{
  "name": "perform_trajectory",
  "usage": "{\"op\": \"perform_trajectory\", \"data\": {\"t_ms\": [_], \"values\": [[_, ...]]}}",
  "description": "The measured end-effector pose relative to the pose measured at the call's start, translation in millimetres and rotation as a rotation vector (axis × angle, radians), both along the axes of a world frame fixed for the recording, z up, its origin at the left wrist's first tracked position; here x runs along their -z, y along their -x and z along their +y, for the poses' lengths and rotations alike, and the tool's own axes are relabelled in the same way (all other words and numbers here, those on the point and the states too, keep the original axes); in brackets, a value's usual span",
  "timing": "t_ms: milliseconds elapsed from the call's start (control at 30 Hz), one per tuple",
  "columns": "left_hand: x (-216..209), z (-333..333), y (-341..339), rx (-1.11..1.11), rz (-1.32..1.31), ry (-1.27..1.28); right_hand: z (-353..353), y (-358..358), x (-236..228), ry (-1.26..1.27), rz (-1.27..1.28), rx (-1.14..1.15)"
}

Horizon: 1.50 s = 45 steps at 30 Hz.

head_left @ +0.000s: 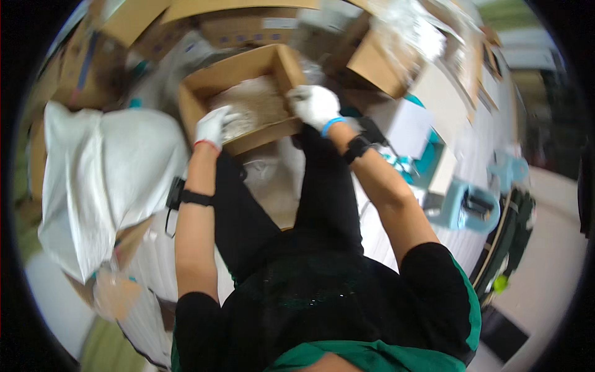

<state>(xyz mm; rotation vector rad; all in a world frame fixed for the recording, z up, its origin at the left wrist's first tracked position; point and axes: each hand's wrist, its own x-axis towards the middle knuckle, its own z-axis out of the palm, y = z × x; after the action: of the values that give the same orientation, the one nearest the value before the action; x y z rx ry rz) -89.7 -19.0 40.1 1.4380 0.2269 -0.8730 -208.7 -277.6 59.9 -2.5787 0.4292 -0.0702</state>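
Observation:
An open cardboard box (263, 137) stands between my knees, tilted a little. My left hand (212, 126), in a white glove with a red cuff, is closed at its near left corner, with the fingers over the rim. The right side wall is gripped by my right hand (315, 107), whose white glove has a blue cuff. Inside the box lies crumpled clear plastic (238, 122), close to my left fingertips. Blur hides the finer detail of the contents and fingers.
A large white sack (111, 180) bulges on the left. Several cardboard boxes (248, 28) crowd the far side, with clear plastic wrap (421, 37) on those at right. To my right are a white and teal box (427, 146) and a light blue plastic container (468, 204).

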Motion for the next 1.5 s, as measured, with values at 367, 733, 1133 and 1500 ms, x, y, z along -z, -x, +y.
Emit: {"op": "perform_trajectory", "data": {"t_ms": [367,733,1133,1500], "values": [[-65,-32,79,0.062,-0.036,0.153,-61,209,-128,-0.435,-0.582,0.618],[-75,-55,147,0.171,0.034,0.282,-176,280,-29,-0.224,0.414,0.893],[-83,-54,167,0.226,0.062,0.268,-177,305,-43,-0.145,0.242,0.891],[-114,-108,202,0.386,-0.122,0.049,-183,356,-71,-0.222,-0.651,1.013]]}}
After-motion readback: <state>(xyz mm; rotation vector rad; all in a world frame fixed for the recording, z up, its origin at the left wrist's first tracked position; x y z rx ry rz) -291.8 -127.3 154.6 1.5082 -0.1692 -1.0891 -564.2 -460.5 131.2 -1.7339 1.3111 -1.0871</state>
